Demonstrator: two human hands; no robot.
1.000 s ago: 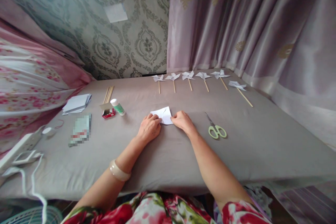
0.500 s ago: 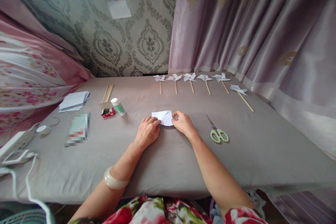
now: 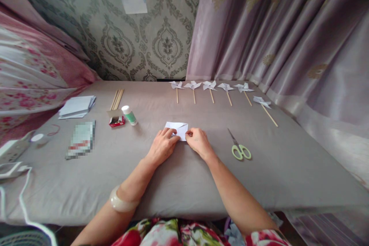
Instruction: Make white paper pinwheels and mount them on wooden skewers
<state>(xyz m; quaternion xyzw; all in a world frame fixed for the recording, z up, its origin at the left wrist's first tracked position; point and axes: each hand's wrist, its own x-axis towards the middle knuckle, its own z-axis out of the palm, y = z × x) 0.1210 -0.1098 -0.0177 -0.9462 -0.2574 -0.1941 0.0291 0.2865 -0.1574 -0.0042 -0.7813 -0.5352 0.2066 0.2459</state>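
A small white sheet of paper (image 3: 181,133) lies on the table in front of me, with a slit showing near its upper right corner. My left hand (image 3: 162,145) is on the paper's left and lower side, thumb and fingers closed on it. At the right edge, my right hand (image 3: 199,142) pinches the paper between thumb and fingers. What the left fingertips do underneath is hidden. Just right of my hands rest scissors (image 3: 241,152) with pale green handles, blades slightly apart.
Several paper pinwheels (image 3: 209,85) on sticks line the back right. To the left are loose wooden sticks (image 3: 117,99), a red box (image 3: 117,121) of small items, a glue stick (image 3: 129,115), stacked paper (image 3: 77,106), a blurred packet (image 3: 82,138) and a power strip (image 3: 13,150).
Both hands stay on the paper. The right hand's grip has shifted slightly down and left along the right edge, and the left fingers reach a little further over the sheet. The view has tilted slightly.
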